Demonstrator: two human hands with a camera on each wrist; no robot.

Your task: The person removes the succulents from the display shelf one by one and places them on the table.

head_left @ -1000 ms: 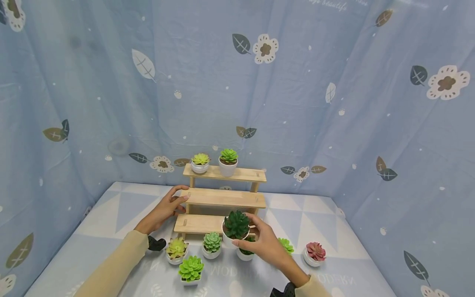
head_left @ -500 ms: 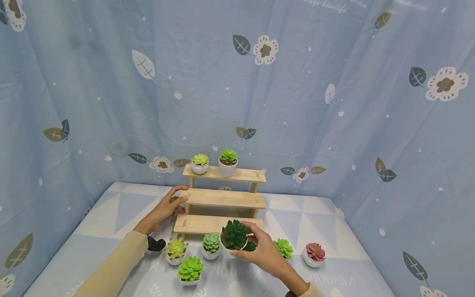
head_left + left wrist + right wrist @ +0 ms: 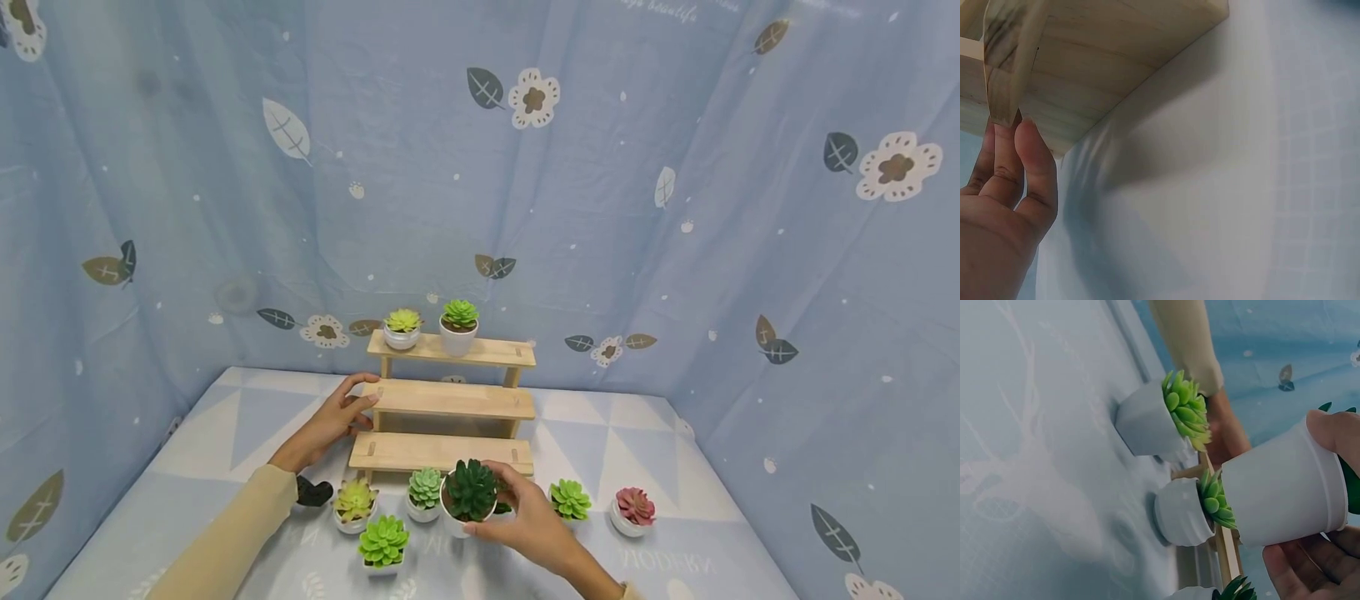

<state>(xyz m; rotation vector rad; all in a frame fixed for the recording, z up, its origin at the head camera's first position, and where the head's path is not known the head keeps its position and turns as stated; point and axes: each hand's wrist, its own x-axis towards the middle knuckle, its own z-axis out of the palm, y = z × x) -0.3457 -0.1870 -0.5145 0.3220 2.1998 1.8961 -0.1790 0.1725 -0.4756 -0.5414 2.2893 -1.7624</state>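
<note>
My right hand (image 3: 528, 521) grips a dark green potted succulent (image 3: 471, 490) by its white pot, thumb on one side and fingers on the other. In the right wrist view the pot (image 3: 1291, 481) is off the table, tilted across the frame. At the left end of the three-tier wooden plant stand (image 3: 442, 452), my left hand (image 3: 330, 425) holds the middle board; its fingertips (image 3: 1034, 140) pinch the wood in the left wrist view. Two potted succulents, one yellow-green (image 3: 402, 327) and one bright green (image 3: 459, 327), stand on the top tier.
In front of the stand are a yellowish succulent (image 3: 355, 503), a bright green one (image 3: 383, 543) and a pale green one (image 3: 425, 492). Another dark green one is mostly hidden behind my right hand. Further right stand a green one (image 3: 570, 500) and a red one (image 3: 633, 510).
My right hand has brought the dark green succulent down and slightly left, away from the lowest tier. The green succulent to its right shows more fully. My left hand keeps its place on the stand.
</note>
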